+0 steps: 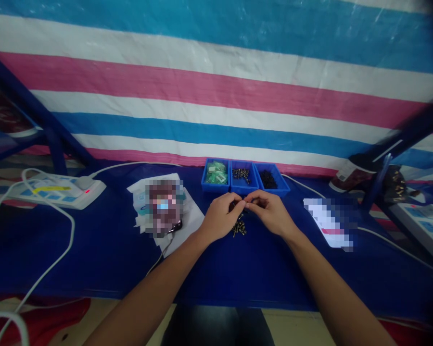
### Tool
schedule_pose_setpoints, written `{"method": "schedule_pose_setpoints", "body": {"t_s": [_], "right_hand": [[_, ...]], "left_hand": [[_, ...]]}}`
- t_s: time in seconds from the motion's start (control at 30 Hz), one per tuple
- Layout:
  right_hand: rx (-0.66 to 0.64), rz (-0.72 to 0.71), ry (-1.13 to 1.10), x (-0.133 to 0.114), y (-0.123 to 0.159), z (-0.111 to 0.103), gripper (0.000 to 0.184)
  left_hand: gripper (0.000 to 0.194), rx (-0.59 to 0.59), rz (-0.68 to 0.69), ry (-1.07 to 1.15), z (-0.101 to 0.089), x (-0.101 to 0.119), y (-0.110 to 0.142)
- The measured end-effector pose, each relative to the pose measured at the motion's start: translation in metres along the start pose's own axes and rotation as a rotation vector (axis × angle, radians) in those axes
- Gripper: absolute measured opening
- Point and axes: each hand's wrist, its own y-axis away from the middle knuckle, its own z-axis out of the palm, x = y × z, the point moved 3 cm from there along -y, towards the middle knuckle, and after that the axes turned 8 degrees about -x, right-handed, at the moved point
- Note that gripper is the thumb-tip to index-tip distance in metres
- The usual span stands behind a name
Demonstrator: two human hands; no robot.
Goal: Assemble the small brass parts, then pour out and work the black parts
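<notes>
My left hand (224,215) and my right hand (270,211) meet over the middle of the blue table, fingertips pinched together. Whatever sits between them is too small and too covered to name. Under the fingers lies a loose pile of small brass-and-black metal parts (239,228). Just beyond my hands three blue bins stand side by side. In the left bin (203,182) are green-and-clear small pieces (217,173). The middle bin (246,186) contains brass-coloured parts (241,174), and the right bin (283,184) small black parts (268,179).
A phone-like device (165,206), partly blurred out, lies on white paper (191,211) to the left. Another lit phone (328,223) rests at the right. A white power strip (90,192) with cables (72,230) is far left. Behind hangs a striped sheet (216,86); a dark cup (351,173) stands right.
</notes>
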Motion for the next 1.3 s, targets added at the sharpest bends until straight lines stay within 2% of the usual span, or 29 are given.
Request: {"method": "schedule_pose_setpoints", "body": {"t_s": [0.2,0.4,0.6,0.77,0.93,1.03,1.1,1.17,1.3], "right_hand": [[-0.001,-0.069,-0.051,0.002,-0.001,0.006,0.025],[0.065,-0.126,0.175,-0.003,0.0,0.002,0.016],[0.014,-0.177,0.218,-0.012,0.002,0.0,0.014],[-0.011,-0.134,0.253,-0.015,0.003,0.002,0.017],[-0.119,-0.027,0.243,-0.01,0.002,0.006,0.036],[0.024,0.01,0.049,-0.001,-0.001,0.003,0.026],[0.163,0.047,-0.024,0.006,-0.002,-0.003,0.051],[0.193,0.086,0.075,0.013,-0.003,-0.006,0.052],[-0.011,0.113,0.514,0.018,-0.002,-0.001,0.025]], "left_hand": [[0.018,-0.038,0.041,0.035,-0.001,0.002,-0.001],[0.017,-0.052,0.018,0.134,0.0,-0.001,-0.001],[0.026,-0.038,-0.039,0.183,-0.001,-0.004,-0.002],[0.034,-0.028,-0.063,0.179,-0.001,-0.004,-0.002],[0.036,0.075,-0.112,0.176,-0.005,-0.009,-0.002],[0.037,0.123,-0.141,0.153,-0.008,-0.011,-0.002],[0.038,0.15,-0.151,0.141,-0.009,-0.011,-0.002],[0.037,0.174,-0.161,0.127,-0.009,-0.012,-0.002],[0.031,0.186,-0.166,0.089,-0.009,-0.013,-0.002]]}}
